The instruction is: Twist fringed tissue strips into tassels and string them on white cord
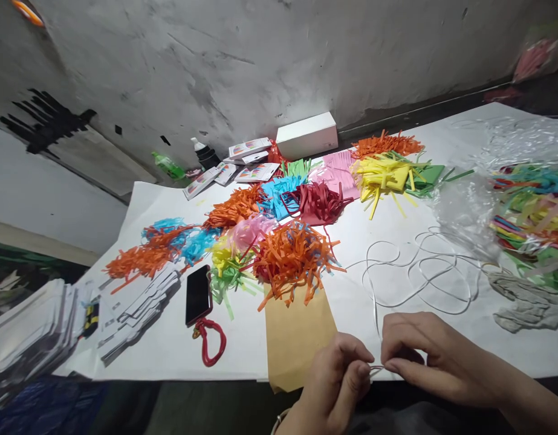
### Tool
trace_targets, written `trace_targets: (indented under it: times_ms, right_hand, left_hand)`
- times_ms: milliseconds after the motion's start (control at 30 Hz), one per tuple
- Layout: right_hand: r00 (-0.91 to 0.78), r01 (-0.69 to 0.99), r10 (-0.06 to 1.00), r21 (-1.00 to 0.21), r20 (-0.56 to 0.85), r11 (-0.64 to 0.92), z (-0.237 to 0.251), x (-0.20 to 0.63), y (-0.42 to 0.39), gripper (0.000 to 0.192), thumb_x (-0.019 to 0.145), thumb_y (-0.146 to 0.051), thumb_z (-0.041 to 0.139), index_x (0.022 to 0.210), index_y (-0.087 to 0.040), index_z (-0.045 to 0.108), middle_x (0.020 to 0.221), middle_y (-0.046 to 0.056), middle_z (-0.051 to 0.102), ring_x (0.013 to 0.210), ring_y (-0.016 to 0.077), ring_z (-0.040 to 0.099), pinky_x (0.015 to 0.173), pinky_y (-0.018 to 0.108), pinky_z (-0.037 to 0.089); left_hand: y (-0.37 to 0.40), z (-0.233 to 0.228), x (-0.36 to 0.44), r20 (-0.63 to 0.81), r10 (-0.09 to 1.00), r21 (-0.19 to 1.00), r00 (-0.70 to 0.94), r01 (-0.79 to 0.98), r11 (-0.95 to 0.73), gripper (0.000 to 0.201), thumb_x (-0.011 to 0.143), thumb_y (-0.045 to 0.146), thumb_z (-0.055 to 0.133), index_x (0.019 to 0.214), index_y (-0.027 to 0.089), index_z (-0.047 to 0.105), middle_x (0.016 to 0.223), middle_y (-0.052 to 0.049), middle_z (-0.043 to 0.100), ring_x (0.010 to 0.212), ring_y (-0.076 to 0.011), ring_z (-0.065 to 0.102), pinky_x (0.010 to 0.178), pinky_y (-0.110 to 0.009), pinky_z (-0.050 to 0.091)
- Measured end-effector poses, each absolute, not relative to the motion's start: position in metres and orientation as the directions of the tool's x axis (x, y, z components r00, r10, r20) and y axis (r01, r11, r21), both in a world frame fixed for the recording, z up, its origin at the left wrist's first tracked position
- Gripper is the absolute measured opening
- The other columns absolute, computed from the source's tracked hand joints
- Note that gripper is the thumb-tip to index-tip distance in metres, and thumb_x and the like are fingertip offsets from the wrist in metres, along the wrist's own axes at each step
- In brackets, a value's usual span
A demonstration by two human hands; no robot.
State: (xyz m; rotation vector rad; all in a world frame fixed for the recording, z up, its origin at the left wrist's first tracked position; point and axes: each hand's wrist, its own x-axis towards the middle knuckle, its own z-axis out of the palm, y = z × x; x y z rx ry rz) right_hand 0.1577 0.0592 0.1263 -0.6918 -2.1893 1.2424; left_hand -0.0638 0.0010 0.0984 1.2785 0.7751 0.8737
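Near the front edge of the table, my left hand [340, 374] and my right hand [426, 353] are both closed in a pinch on a thin white cord [373, 290]. A short looped bit of it shows between the fingertips. From there the cord runs up the table into loose coils. Left of my hands lies a brown paper sheet [301, 338], its front corner past the table edge. An orange paper tassel bunch [297, 260] rests on the sheet's far end.
Fringed paper bundles [321, 202] in several colours spread across the middle. A phone [199, 296] with a red strap lies left. White boxes [249, 148] stand at the back. Clear plastic bags [469, 211] of coloured strips and grey gloves [528, 302] are on the right.
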Motion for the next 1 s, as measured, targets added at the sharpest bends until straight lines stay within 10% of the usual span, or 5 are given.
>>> trace_targets:
  times_ms: [667,1000]
  right_hand:
    - [-0.643,0.207,0.764,-0.949,0.053,0.239,0.112,0.154,0.040,0.022,0.100,-0.030,0.052,0.083,-0.020,0.061,0.076,0.001,0.061,0.067,0.0126,0.054,0.062,0.023,0.040]
    - [-0.505,0.108,0.862,-0.986,0.054,0.125,0.109,0.148,0.036,0.032,0.100,-0.041,0.055,0.078,-0.019,0.062,0.069,0.000,0.056,0.063,0.0126,0.049,0.058,0.023,0.039]
  left_hand:
    - [0.002,0.086,-0.046,0.018,0.967,0.953,0.253,-0.298,0.060,0.029,0.100,0.047,0.056,0.117,0.024,0.053,0.075,0.004,0.046,0.060,-0.0071,0.034,0.053,-0.019,0.027]
    - [-0.002,0.076,-0.040,0.013,0.988,1.000,0.156,0.016,-0.015,0.028,0.096,0.043,0.061,0.092,0.017,0.067,0.079,-0.004,0.065,0.067,-0.0127,0.053,0.064,-0.023,0.041]
